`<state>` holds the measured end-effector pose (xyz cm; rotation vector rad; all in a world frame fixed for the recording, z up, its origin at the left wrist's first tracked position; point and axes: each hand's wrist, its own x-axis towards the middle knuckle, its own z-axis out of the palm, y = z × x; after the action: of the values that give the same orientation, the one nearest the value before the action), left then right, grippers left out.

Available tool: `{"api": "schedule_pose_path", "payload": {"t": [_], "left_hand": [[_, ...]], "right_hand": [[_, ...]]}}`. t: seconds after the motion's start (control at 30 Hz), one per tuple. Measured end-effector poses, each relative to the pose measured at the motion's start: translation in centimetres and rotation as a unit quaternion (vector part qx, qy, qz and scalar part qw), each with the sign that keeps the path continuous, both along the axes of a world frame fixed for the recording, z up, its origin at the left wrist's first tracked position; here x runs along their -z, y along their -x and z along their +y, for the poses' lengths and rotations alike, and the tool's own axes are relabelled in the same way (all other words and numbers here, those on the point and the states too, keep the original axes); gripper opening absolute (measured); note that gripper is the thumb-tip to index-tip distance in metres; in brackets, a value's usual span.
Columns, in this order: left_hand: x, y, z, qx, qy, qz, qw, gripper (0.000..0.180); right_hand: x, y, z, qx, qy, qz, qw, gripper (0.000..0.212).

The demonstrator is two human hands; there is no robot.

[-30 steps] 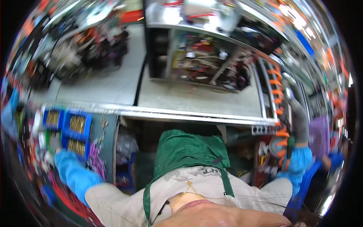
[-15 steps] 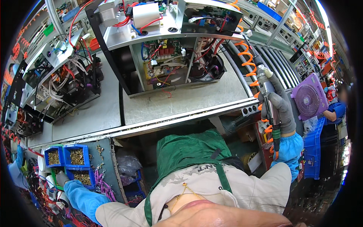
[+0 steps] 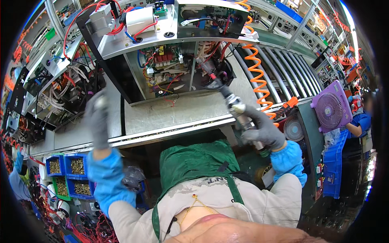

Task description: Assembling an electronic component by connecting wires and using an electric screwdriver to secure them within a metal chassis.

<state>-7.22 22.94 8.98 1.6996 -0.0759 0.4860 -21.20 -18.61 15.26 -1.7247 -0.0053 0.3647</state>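
Observation:
My right hand [image 3: 265,128], in a grey glove, is wrapped round a silver powered screwdriver [image 3: 231,99]. Its long shaft slants up and left into the lower right of an open metal machine housing [image 3: 115,73], close by a round black part [image 3: 212,77]. Whether the tip touches anything there I cannot make out. Off to the left, my gloved left hand [image 3: 98,119] is raised over the bench front, left of the housing. Motion smears its fingers, so anything held in them is hidden. Circuit boards [image 3: 164,58] and loose wires show inside the housing.
A second wired unit [image 3: 60,93] stands on the left of the metal bench [image 3: 178,106]. Blue bins of brass screws [image 3: 78,167] sit at lower left. An orange coiled hose [image 3: 255,67] hangs before the rollers [image 3: 283,69]. A purple fan [image 3: 330,106] and another person's arm [image 3: 353,128] are at right.
My left hand has left the screw bins and come up over the bench. The right hand has swung the screwdriver leftward, from upright to pointing into the housing.

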Motion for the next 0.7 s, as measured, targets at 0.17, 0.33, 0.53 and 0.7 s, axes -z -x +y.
{"api": "schedule_pose_path", "payload": {"t": [0.17,0.33,0.53,0.7], "left_hand": [[-0.9,-2.8,-17.5,0.328,0.315,0.148,0.878,0.029],[-0.3,-5.5,-22.7,0.414,0.429,0.180,0.782,0.023],[-1.3,-5.9,-25.7,0.384,0.420,0.215,0.794,0.021],[-2.1,-5.8,-26.4,0.381,0.346,0.209,0.832,0.022]], "right_hand": [[2.2,-0.5,-0.2,-0.041,0.038,-0.064,0.996,0.071],[2.9,-0.2,-1.6,0.012,0.025,-0.057,0.998,0.074],[4.5,-0.8,-3.8,0.030,0.036,-0.087,0.995,0.073],[4.5,-0.8,-4.6,0.034,0.006,-0.070,0.997,0.070]]}}
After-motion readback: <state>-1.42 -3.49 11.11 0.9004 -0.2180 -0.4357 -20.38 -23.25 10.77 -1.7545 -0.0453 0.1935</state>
